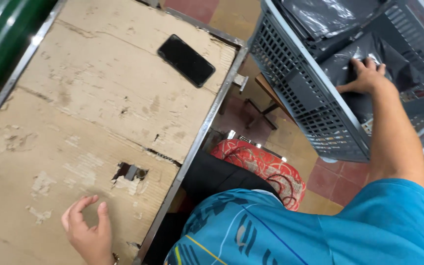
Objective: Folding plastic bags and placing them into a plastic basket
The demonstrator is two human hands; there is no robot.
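Looking down from my head camera, my right hand [366,76] is stretched out to the upper right of the frame, inside a grey slatted plastic crate [300,93]. Its fingers lie spread flat on a dark grey glossy plastic bag [393,59], touching it; I cannot tell whether they pinch the film or only press on it. More of the same dark bags [320,17] are piled deeper in the crate, toward the top edge.

My left hand [87,230] sits at the lower left, palm down on the worn cardboard-covered bench [74,98] with a metal rim. The fingers are loosely curled and apart, holding nothing, with the fingertips resting on the cardboard. Just above and to the right of that hand there is a torn hole in the cardboard [131,172] showing metal underneath.

A black flat rectangular phone [186,60] lies screen up near the far right corner of the bench, well apart from both hands.

Between the bench and the crate, at lower centre, a red patterned cushioned stool [266,169] stands on the tiled floor [339,179], beside my blue shirt [320,230]
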